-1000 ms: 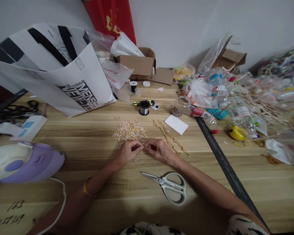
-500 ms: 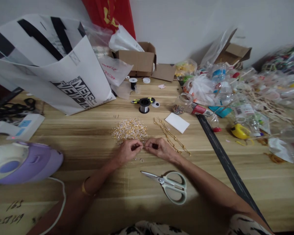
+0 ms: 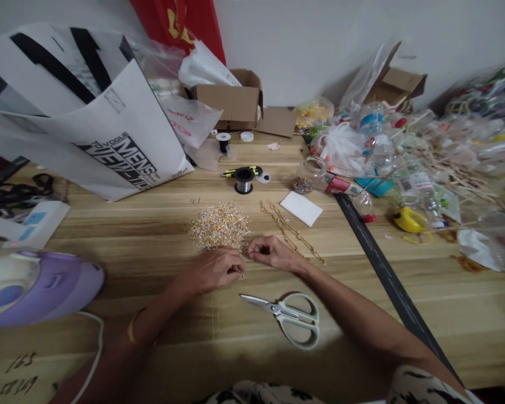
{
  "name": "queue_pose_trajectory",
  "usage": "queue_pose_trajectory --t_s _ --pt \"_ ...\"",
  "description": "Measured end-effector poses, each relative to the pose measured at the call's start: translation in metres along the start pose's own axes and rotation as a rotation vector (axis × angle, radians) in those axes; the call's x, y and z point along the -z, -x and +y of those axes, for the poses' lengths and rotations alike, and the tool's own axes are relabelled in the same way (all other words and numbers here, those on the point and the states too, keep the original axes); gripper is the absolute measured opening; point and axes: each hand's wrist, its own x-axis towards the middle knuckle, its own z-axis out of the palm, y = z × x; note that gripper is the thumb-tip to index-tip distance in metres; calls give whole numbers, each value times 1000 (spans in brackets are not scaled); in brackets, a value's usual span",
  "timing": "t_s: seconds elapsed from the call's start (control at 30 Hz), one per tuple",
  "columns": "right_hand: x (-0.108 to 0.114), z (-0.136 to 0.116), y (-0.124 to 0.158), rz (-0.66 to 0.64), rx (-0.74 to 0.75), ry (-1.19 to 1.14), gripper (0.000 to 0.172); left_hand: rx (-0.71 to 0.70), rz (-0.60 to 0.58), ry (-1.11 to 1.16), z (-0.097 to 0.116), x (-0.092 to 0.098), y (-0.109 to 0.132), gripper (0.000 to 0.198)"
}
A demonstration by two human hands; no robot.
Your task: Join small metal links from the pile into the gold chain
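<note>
Lowering left hand [image 3: 219,269] to small ring [image 3: 242,276], right hand [image 3: 274,253] nearly unmoved

Glittering heap [image 3: 219,224], gold strands [image 3: 298,237]

Tiny gold and clear pieces lie loosely piled on the desk [image 3: 151,230], just beyond the left hand [image 3: 219,268] — a small ring [image 3: 242,275] shows at its fingertips. The strands, knobbly and slanting, lie side by side — near the right hand [image 3: 272,253].
</note>
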Motion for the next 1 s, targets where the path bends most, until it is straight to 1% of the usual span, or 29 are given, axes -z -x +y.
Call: queue_pose_trajectory --t_s 0.13,0.23,0.43,0.5,0.6,0.67,0.73,0.87,1.0 --pt "0 4 0 -14 19 -5 21 -6 -44 -74 3 -2 -1 12" --pt "1 5 0 -9 14 3 22 -11 -38 -95 3 -4 1 13" --pt "1 2 0 -14 9 23 23 10 -48 -77 1 -3 1 11" --pt "1 1 0 -11 16 14 23 32 -21 -37 0 -3 -1 10" --pt "0 0 0 -2 15 -2 22 130 71 110 -4 -4 -6 9" --pt "0 0 0 4 10 -10 22 238 131 309 -10 -6 -9 6" --pt "1 0 0 4 12 -25 21 314 204 508 -15 -7 -10 10" --pt "2 2 0 0 33 -65 18 374 281 717 -22 -8 -11 19" --pt "3 3 0 -20 39 -117 21 404 317 825 -22 -9 -11 25"
